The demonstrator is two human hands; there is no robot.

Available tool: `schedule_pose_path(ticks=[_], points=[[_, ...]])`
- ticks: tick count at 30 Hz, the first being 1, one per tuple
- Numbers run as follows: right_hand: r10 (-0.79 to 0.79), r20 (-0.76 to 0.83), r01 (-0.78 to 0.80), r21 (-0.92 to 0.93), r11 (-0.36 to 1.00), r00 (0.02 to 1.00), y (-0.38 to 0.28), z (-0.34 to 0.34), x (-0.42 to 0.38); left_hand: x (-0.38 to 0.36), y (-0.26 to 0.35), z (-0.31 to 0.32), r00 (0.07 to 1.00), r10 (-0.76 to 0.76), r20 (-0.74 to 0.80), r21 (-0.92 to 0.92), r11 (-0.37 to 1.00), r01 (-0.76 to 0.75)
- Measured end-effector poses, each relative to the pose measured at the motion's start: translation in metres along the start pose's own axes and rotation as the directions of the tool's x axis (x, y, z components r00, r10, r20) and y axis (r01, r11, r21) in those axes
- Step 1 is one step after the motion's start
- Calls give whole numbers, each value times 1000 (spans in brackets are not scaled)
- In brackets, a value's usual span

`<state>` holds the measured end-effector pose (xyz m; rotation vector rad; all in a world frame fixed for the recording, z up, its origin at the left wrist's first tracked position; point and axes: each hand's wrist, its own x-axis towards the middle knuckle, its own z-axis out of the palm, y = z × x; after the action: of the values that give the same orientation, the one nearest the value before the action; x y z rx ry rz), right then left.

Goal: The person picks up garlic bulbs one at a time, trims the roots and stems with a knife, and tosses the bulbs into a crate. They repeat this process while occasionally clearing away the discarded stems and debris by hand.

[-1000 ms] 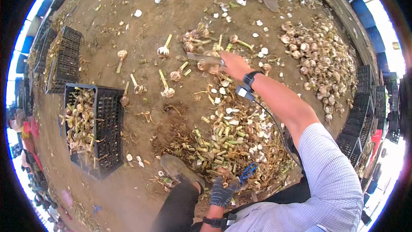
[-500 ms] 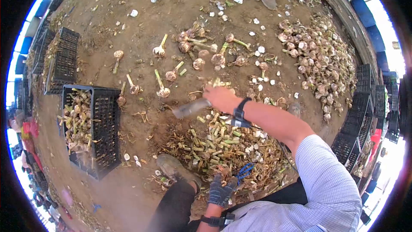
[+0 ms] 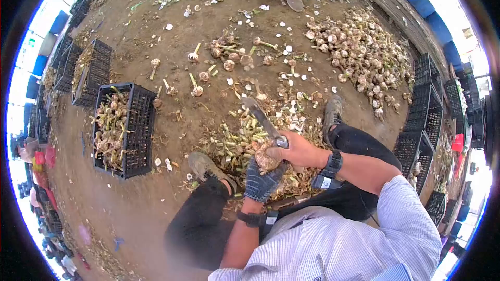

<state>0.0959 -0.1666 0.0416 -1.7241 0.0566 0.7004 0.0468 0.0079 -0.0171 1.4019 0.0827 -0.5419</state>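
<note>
My left hand (image 3: pixel 262 181), in a dark knitted glove, is wrapped round a garlic bulb (image 3: pixel 266 160) in front of my lap. Bare, my right hand (image 3: pixel 301 151) grips a knife (image 3: pixel 262 118), its blade slanting up and away to the left. The right thumb rests against the bulb, so both hands meet there. Beneath and beyond them spreads a heap of cut garlic stalks (image 3: pixel 229 144) and dry skins between my shoes. Several garlic bulbs with stems, one of them a stemmed bulb (image 3: pixel 196 90), lie on the dirt farther out.
At left stands a black crate (image 3: pixel 139 130) full of stemmed garlic. A large pile of garlic bulbs (image 3: pixel 364 52) lies at right, beside stacked black crates (image 3: pixel 416 119). Another person's shoe (image 3: pixel 294 3) shows at the top.
My right hand has drawn back with the knife from the bulbs ahead to my left hand. The left hand has risen slightly, and the bulb now shows clearly in it. The view has shifted.
</note>
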Motion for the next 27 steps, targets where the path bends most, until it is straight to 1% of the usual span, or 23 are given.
schedule_pose_path(ticks=[2, 3, 5, 6, 9, 10, 13, 14, 16, 17, 19, 20, 22, 23, 25, 27], points=[[51, -49, -49, 29, 998, 997, -30, 3, -28, -9, 8, 9, 996, 86, 22, -91, 992, -84], [-20, -71, 12, -103, 995, 997, -27, 2, -34, -13, 10, 11, 993, 106, 43, -44, 994, -104], [-157, -85, 117, -362, 925, 984, -17, 1, -44, -21, 11, 10, 987, 137, 88, 46, 989, -142], [-148, -117, 89, -401, 912, 982, -31, 2, -56, -20, 9, 11, 983, 155, 103, 94, 982, -165], [-357, -200, 211, -518, 829, 913, -24, 4, -82, -25, 13, 15, 986, 99, 134, -57, 994, -92], [-417, -186, 266, -531, 804, 890, -18, 2, -89, -27, 18, 13, 975, 135, 177, 50, 988, -146], [-441, -168, 256, -615, 746, 882, -10, 6, -111, -33, 36, 11, 948, 161, 275, 234, 945, -228], [-460, -147, 260, -659, 706, 876, -7, 8, -115, -32, 22, 9, 958, 79, 276, 146, 982, -123], [-507, -169, 264, -693, 671, 845, 1, 13, -119, -30, 1, 7, 953, -7, 303, -85, 996, 34], [-530, -176, 267, -709, 653, 829, 3, 15, -121, -31, -6, 4, 953, -17, 301, -51, 998, 34], [-513, -166, 243, -733, 636, 842, 6, 18, -124, -34, -2, 4, 954, -37, 298, 17, 999, 33], [-504, -160, 231, -744, 627, 849, 7, 20, -125, -37, 0, 3, 952, -86, 293, 47, 996, 76], [-519, -148, 243, -754, 610, 842, 10, 21, -127, -39, -2, 3, 955, -115, 273, 23, 993, 113], [-526, -141, 249, -759, 601, 839, 11, 21, -128, -38, -17, 1, 961, -95, 259, -32, 994, 106], [-503, -169, 215, -758, 616, 847, 21, 23, -127, -40, -9, 4, 965, -68, 252, -19, 997, 75], [-464, -184, 181, -751, 635, 867, 25, 24, -129, -43, 2, 3, 964, -56, 262, 126, 992, 23]])
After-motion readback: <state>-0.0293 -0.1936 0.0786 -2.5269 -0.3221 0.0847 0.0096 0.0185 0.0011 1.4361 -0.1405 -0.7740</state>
